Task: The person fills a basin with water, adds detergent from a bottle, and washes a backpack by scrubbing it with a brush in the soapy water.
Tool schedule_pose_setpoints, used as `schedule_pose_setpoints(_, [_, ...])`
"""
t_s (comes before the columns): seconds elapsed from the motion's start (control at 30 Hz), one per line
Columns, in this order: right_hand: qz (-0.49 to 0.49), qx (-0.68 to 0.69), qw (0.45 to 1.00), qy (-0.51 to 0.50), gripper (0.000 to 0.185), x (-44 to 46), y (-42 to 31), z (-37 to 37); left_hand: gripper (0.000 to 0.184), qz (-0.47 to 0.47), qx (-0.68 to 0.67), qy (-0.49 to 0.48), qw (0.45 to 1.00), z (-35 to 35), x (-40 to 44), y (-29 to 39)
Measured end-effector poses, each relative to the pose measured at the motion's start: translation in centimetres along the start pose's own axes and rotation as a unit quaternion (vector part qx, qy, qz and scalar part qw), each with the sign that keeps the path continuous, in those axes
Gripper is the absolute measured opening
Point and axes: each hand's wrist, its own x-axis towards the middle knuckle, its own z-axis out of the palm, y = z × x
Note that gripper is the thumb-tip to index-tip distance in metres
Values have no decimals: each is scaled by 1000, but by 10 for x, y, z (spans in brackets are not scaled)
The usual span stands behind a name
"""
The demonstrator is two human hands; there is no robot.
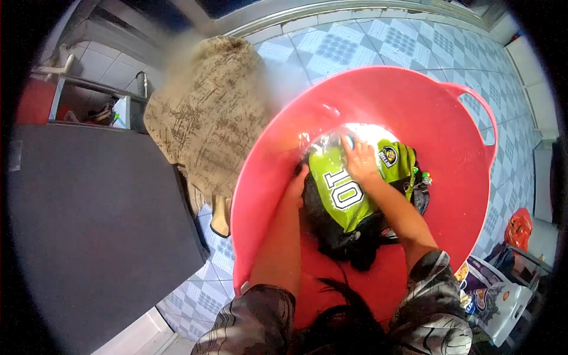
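Observation:
Inside a large red tub (449,195) lies wet green and black clothing (331,163) with a white number and a round badge. Water shows around the cloth's far edge. My right hand (361,158) rests on the green part, its fingers spread, beside a small bluish-white thing (349,142) that I cannot make out. At the cloth's left edge is my left hand (297,184), touching the dark fabric; most of its fingers are hidden, so its grip does not show.
A brown patterned cloth (207,112) covers something left of the tub. A dark flat surface (94,219) fills the left side. At the lower right stand a white container (503,307) and a red plastic bag (519,229). The floor (396,44) is blue tiled.

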Motion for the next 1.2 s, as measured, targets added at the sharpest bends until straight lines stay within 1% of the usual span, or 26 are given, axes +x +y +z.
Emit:
schedule_pose_setpoints(0.07, [82, 31, 992, 92, 53, -9, -26, 20, 59, -24, -40, -20, 999, 16, -24, 13])
schedule_pose_setpoints(0.1, [57, 66, 980, 179, 55, -22, -39, 43, 59, 1, -18, 19, 1000, 12, -18, 10])
schedule_pose_setpoints(0.13, [28, 54, 991, 117, 57, -42, -58, 41, 59, 5, -19, 20, 1000, 12, -18, 11])
schedule_pose_setpoints(0.17, [12, 143, 987, 68, 59, -65, -78, 16, 59, 40, -17, 41, 998, 12, -22, 8])
schedule_pose_setpoints(0.2, [11, 144, 987, 65, 59, -66, -83, 15, 59, 72, -13, 61, 995, 12, -24, 3])
schedule_pose_setpoints(0.27, [-97, 202, 967, 119, 62, -69, -87, 15, 59, 51, -1, 59, 997, 27, -56, 13])
schedule_pose_setpoints(0.33, [-53, 152, 983, 86, 60, -18, -80, 22, 58, 38, 14, 58, 997, 33, -61, 19])
schedule_pose_setpoints(0.4, [130, 152, 978, 53, 58, 20, -82, 14, 57, -25, -26, 27, 999, 30, -62, 19])
schedule_pose_setpoints(0.43, [73, 171, 982, -12, 55, 3, -81, 8, 58, -23, -13, 65, 998, 33, -68, 22])
schedule_pose_setpoints(0.47, [52, 187, 980, -40, 58, -18, -83, 5, 58, -6, -10, 55, 998, 39, -66, 29])
schedule_pose_setpoints(0.5, [53, 223, 973, -24, 64, -52, -92, -5, 60, 90, 13, 72, 993, 41, -67, 27])
schedule_pose_setpoints(0.53, [16, 228, 970, -87, 70, -83, -94, -5, 62, 173, 37, 92, 980, 38, -66, 20])
schedule_pose_setpoints(0.57, [-27, 226, 973, -47, 68, -89, -90, -2, 67, 23, -67, 36, 997, 15, -36, 7])
schedule_pose_setpoints(0.6, [-71, 225, 972, -15, 67, -98, -90, -2, 67, 11, -75, 40, 996, 14, -37, 8])
schedule_pose_setpoints(0.67, [-7, 209, 975, -73, 63, -45, -83, 2, 69, 51, 58, 55, 995, 16, -45, 15])
schedule_pose_setpoints(0.73, [94, 181, 974, -96, 59, 12, -86, -21, 66, 59, 62, 104, 991, 32, -68, 17])
schedule_pose_setpoints(0.77, [83, 181, 980, -20, 61, 8, -87, -5, 67, 90, 76, 98, 988, 33, -76, 18])
schedule_pose_setpoints(0.8, [84, 181, 980, -7, 61, -10, -89, -7, 69, 126, 89, 85, 984, 37, -78, 26])
schedule_pose_setpoints(0.87, [12, 250, 967, -35, 62, -63, -96, -3, 68, 132, 42, 62, 988, 24, -47, 25])
schedule_pose_setpoints(0.93, [-52, 213, 973, -66, 63, -99, -96, -2, 65, 85, -39, 36, 995, 1, -17, -2])
schedule_pose_setpoints(0.97, [-61, 233, 969, -54, 60, -89, -92, 4, 68, 217, 95, 100, 966, 12, -32, 2])
schedule_pose_setpoints(1.0, [-9, 238, 964, -118, 55, -65, -92, -5, 68, 201, 93, 110, 969, 5, -31, -8])
schedule_pose_setpoints(1.07, [-47, 176, 981, 72, 50, -6, -83, 26, 70, 125, 139, 100, 977, -6, -14, -4])
schedule_pose_setpoints(1.1, [-13, 183, 981, 59, 52, -5, -89, 21, 71, 48, 40, 69, 996, 32, -65, 20])
schedule_pose_setpoints(1.13, [26, 186, 981, 55, 53, -1, -91, 12, 71, 52, 47, 66, 995, 30, -67, 18])
schedule_pose_setpoints(1.2, [4, 253, 967, -21, 57, -50, -96, 0, 69, 233, 204, 149, 939, 31, -66, 16])
